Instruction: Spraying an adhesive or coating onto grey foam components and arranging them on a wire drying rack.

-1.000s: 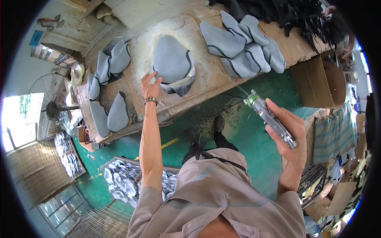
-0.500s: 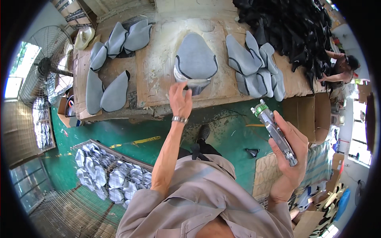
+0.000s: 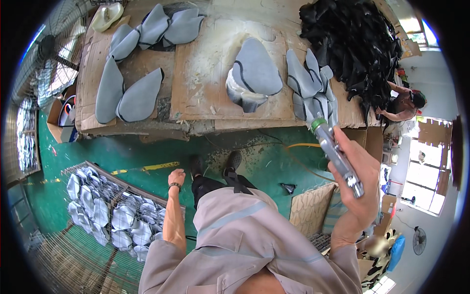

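My right hand (image 3: 360, 174) grips a metal spray gun (image 3: 335, 154) with a green ring near its nozzle, held up over the floor by the table's front edge. My left hand (image 3: 176, 177) hangs at my side with fingers curled, holding nothing, above the wire rack (image 3: 73, 235). A grey shoe upper on a white form (image 3: 252, 73) lies on a cardboard sheet (image 3: 200, 73) on the table. Several more grey uppers (image 3: 311, 85) lie right of it.
Other grey uppers (image 3: 129, 95) lie at the table's left. A heap of black pieces (image 3: 352, 44) fills the far right. The wire rack holds several grey-white pieces. A fan (image 3: 44, 54) stands left. Another person (image 3: 404, 105) works at right. Cardboard boxes (image 3: 313, 208) sit by my right leg.
My left hand left the grey upper on the table and dropped to my side. The view shifted left. My right hand still holds the spray gun.
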{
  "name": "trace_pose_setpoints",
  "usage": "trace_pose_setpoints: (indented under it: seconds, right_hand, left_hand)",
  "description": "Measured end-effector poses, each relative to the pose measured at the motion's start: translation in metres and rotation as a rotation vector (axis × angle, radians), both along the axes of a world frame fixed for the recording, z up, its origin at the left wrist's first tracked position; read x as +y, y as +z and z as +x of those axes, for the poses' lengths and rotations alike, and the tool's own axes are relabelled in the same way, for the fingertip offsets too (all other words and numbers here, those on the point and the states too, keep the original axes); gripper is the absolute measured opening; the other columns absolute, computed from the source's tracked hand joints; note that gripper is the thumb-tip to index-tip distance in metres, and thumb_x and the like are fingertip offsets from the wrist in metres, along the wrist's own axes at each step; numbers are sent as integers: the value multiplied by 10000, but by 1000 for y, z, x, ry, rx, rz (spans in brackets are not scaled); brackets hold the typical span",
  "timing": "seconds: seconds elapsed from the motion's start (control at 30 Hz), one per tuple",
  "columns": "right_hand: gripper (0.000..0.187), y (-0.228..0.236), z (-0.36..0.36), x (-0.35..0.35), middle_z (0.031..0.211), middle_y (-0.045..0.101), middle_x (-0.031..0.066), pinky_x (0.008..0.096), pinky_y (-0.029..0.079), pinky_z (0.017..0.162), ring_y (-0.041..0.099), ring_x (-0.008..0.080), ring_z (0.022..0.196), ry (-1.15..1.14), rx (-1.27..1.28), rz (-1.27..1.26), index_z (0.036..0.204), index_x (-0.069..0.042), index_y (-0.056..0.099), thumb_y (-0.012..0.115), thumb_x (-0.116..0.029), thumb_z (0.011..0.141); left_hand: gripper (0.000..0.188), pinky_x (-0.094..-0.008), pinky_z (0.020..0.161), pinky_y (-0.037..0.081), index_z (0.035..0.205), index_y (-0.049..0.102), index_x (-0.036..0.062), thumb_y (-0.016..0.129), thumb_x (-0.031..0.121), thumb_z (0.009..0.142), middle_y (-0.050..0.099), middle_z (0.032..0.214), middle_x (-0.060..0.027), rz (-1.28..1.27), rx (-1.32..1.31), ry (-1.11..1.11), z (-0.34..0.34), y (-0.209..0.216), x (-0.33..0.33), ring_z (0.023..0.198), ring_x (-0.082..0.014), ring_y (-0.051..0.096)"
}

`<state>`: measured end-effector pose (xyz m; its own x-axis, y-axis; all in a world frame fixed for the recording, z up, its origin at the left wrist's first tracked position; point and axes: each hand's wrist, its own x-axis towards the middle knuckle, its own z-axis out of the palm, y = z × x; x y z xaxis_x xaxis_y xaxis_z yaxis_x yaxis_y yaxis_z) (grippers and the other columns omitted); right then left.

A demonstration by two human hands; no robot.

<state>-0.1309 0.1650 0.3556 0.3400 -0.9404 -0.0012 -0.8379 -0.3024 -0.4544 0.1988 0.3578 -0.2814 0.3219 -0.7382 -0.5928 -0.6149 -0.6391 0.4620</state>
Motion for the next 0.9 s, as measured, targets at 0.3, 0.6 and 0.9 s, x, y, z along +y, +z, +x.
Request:
trace_pose_setpoints:
  seconds: [0.3, 0.6, 0.9]
  right_hand:
    - [683, 10, 82, 35, 828, 636, 202, 319, 487, 709, 640, 292, 753, 23, 177, -10, 1300, 82, 624, 537, -108, 649]
    - [611, 17, 102, 48, 968, 721, 182, 419, 555, 709, 718, 347, 828, 8, 234, -35, 1306, -22, 651, 725, 72, 707]
    - [623, 4, 45, 46, 962, 668, 199, 310, 500, 785, 660, 285, 829, -67, 37, -35, 1338, 41, 606, 624, 60, 716]
  left_hand:
    - [244, -402, 598, 527, 1148, 723, 160, 587, 166, 945, 713, 883, -4, 438, 470, 632, 37, -66, 107, 677, -185, 664]
    - [201, -367, 617, 538, 1103, 736, 155, 643, 173, 925, 708, 841, 11, 238, 547, 655, 58, -48, 48, 724, -137, 671]
    - [206, -287, 557, 544, 1060, 770, 108, 684, 192, 892, 726, 817, -6, 178, 469, 631, 59, -30, 11, 698, -106, 682]
